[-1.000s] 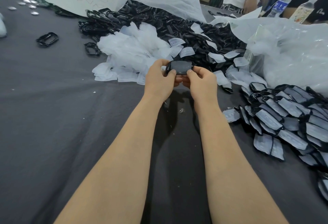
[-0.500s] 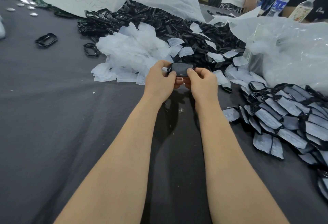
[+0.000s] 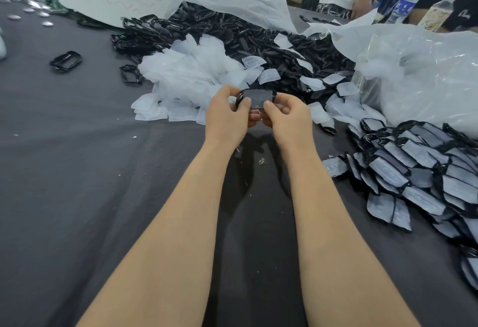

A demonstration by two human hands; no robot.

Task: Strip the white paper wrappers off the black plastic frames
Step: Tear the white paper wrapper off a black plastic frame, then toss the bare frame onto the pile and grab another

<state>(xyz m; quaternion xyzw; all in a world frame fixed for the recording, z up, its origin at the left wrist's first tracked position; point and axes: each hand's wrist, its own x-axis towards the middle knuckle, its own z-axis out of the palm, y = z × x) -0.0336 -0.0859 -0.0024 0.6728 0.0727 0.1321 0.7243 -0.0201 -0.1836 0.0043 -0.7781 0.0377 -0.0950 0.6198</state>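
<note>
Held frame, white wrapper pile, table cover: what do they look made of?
Held frame: black, likely plastic, semi-gloss; a soft highlight on its face. White wrapper pile: thin, translucent, matte paper or film, creased; cannot tell which. Table cover: dark grey cloth, matte, with wrinkles.

Black frames [image 3: 258,42]; white wrappers [image 3: 191,75]; grey cloth [image 3: 77,171]

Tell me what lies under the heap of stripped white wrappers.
The heap of wrappers rests at its near edge on the dark grey cloth; its far side overlaps the pile of black frames. What lies beneath its middle is covered.
</note>
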